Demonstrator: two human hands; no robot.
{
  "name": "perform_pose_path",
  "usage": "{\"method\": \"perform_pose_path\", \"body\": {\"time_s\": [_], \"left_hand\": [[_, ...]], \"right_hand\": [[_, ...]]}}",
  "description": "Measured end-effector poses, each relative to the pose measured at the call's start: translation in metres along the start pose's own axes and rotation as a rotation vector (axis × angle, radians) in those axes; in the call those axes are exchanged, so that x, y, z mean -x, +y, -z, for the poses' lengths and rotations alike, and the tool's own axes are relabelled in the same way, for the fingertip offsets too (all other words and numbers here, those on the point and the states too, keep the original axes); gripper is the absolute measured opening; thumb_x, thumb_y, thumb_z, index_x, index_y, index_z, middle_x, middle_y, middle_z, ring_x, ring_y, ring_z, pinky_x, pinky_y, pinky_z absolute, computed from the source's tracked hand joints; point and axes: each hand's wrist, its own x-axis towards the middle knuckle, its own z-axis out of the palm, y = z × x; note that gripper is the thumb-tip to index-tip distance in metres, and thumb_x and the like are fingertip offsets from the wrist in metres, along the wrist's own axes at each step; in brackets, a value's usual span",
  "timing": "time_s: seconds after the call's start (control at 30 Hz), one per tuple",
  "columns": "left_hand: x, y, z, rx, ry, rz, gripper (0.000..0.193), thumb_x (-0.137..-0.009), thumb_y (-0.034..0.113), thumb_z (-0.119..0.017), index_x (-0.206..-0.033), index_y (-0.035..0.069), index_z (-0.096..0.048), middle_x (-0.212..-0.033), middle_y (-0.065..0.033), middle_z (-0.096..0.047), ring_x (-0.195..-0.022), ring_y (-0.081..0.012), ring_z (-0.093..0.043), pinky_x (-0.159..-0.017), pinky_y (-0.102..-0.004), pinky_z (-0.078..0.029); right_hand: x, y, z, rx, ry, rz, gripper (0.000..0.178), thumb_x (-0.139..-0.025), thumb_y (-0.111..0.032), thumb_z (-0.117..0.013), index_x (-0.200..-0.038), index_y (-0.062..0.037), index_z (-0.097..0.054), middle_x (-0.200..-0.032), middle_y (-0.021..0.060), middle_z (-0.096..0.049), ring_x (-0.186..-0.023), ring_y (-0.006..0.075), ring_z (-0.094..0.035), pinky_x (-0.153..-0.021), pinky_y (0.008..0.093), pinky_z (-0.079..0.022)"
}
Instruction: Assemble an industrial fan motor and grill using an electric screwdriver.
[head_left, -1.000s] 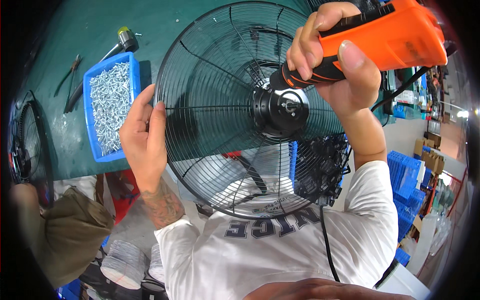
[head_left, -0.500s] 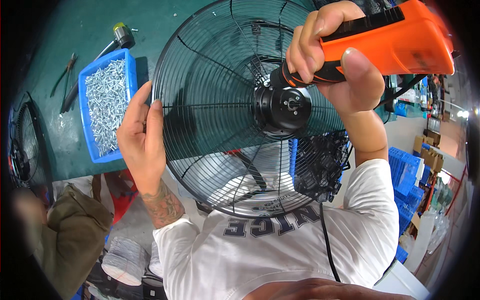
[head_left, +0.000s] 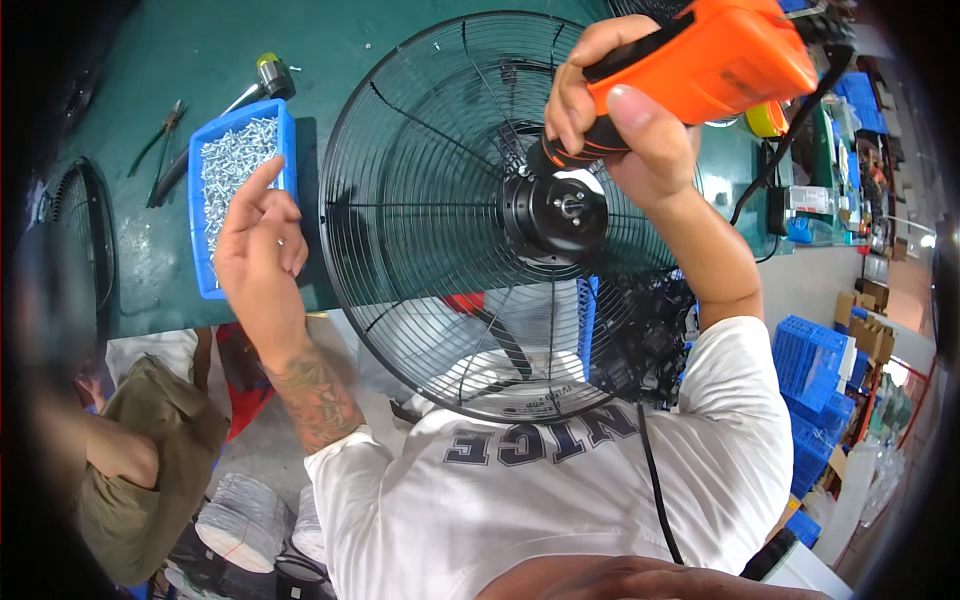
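An orange and black corded electric screwdriver [head_left: 705,70] is gripped in my right hand [head_left: 640,120]. Its nose end meets the edge of the black round hub [head_left: 560,215] at the centre of a black wire fan guard [head_left: 400,300]; the bit's exact contact is hidden. My left hand [head_left: 262,225] is off the guard, over the right side of a blue tray [head_left: 205,270] full of silver screws [head_left: 228,165]. Its index finger points outward while the other fingers curl in, with a small bright spot between them that I cannot make out.
Left of the tray lie green-handled pliers [head_left: 160,150] and a hammer with a yellow-tipped head [head_left: 272,75]. Another fan guard [head_left: 95,240] stands at the far left, near a seated person [head_left: 150,450]. Blue crates [head_left: 805,350] are stacked at the right. The screwdriver's black cable [head_left: 790,150] hangs rightward.
My left hand has let go of the guard's left rim and moved left over the screw tray. The screwdriver has tilted a little, its nose still at the hub.
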Motion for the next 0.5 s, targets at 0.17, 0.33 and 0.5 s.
{"method": "perform_pose_path", "body": {"time_s": [0.17, 0.33, 0.5], "left_hand": [[0.015, 0.022, 0.002, 0.092, -0.091, -0.012, 0.044, -0.095, 0.002, -0.049, -0.138, -0.010, -0.051, -0.130, -0.0246, -0.061, -0.059, -0.0040, -0.041, -0.050, -0.0177, -0.033], [0.037, 0.037, -0.027, -0.039, -0.330, 0.062, 0.032, -0.103, 0.014, -0.050, -0.123, -0.007, -0.063, -0.092, -0.0136, -0.072, -0.056, -0.0029, -0.047, -0.047, -0.0184, -0.034], [0.063, 0.055, -0.076, -0.670, -0.701, -0.355, 0.022, -0.098, 0.018, -0.059, -0.097, -0.001, -0.070, -0.071, -0.0104, -0.067, -0.058, -0.0225, -0.060, -0.054, -0.0348, -0.045]], "right_hand": [[-0.004, -0.014, -0.003, 0.161, -0.025, -0.071, 0.032, -0.083, -0.017, -0.071, -0.105, 0.0039, -0.061, -0.071, 0.0063, -0.062, -0.058, 0.0127, -0.061, -0.056, 0.0284, -0.052], [-0.017, -0.032, 0.022, -0.126, -0.213, 0.209, 0.043, -0.087, -0.027, -0.075, -0.110, 0.0010, -0.052, -0.074, 0.0097, -0.059, -0.063, 0.0214, -0.063, -0.063, 0.0366, -0.057], [0.000, -0.074, 0.039, 0.095, -0.034, 0.295, 0.041, -0.093, -0.033, -0.055, -0.118, -0.0010, -0.051, -0.083, 0.0089, -0.052, -0.072, 0.0206, -0.055, -0.077, 0.0396, -0.048]]}}
